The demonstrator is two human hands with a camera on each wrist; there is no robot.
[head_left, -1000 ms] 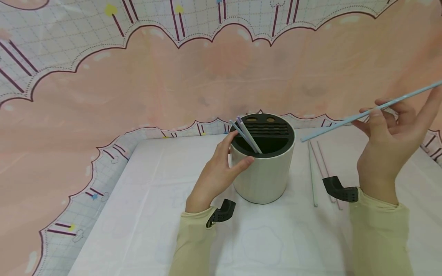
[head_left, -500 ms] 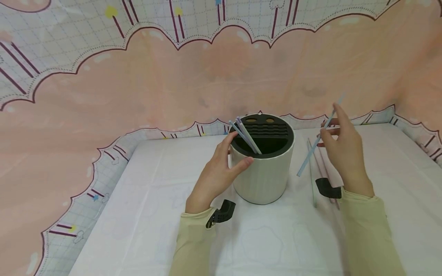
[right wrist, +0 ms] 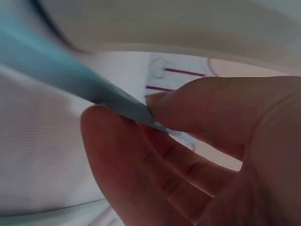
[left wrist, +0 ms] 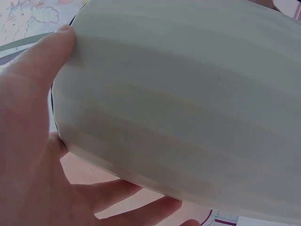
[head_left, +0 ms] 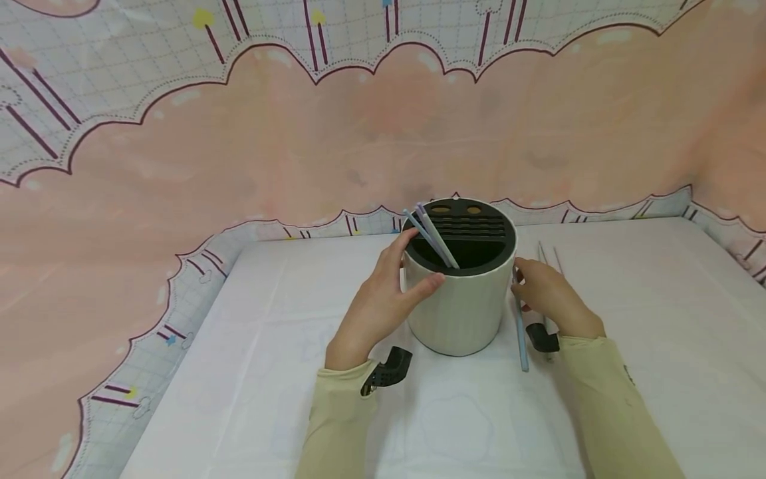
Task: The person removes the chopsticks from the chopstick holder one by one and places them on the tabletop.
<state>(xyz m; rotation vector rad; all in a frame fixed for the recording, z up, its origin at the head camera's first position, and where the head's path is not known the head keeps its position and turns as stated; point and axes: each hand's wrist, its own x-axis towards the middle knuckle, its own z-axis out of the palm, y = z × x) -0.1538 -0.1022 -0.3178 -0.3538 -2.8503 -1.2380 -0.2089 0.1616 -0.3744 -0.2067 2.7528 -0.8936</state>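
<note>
Currently, the left hand [head_left: 374, 303] is clasping a black-topped cream cylindrical container [head_left: 457, 313]; just beside it, the right hand [head_left: 553, 296] is pinching a slim light-blue stick [head_left: 522, 340], which the right wrist view is cutting off, and is partly hiding thin pale sticks [head_left: 558, 261] on the white worktop [head_left: 269, 372].

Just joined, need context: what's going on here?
A person's left hand grips the side of a white container with a black slotted top. Their right hand pinches a blue stick just outside it, on the container's right. At least two thin sticks already lean in the top's front opening. More loose sticks lie on the white table, partly hidden by the right hand. Whether the blue stick touches the table isn't clear.
</note>
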